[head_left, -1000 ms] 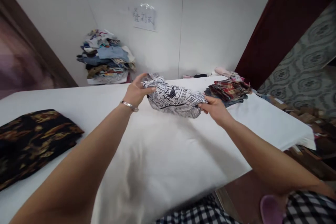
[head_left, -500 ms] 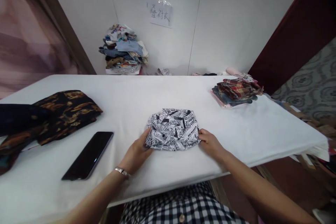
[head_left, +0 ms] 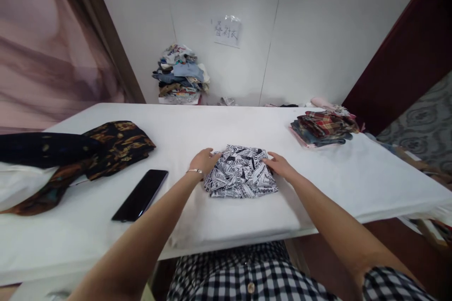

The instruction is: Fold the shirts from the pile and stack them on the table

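Observation:
A folded shirt (head_left: 243,174) with black-and-white newspaper print lies on the white-covered table in front of me, its near edge fairly straight and its left side rumpled. At its upper left edge is my left hand (head_left: 205,161), thumb and fingers apart, with the thumb touching the fabric. My right hand (head_left: 279,165) rests at the upper right edge, its thumb on the print and the index finger stretched beyond it. Neither hand appears to grip the cloth. Some fingertips are hard to make out.
A black phone (head_left: 141,196) lies left of the shirt. Dark patterned clothes (head_left: 120,148) spread over the table's left side. Folded plaid and denim garments (head_left: 323,127) are stacked at the right. Against the wall stands a tall clothes pile (head_left: 181,75), with a handwritten paper sign (head_left: 228,32) above.
Both hands have moved from the shirt's lower sides up to its far corners, and their fingers have loosened. The shirt's near edge looks flatter. The camera view has shifted left.

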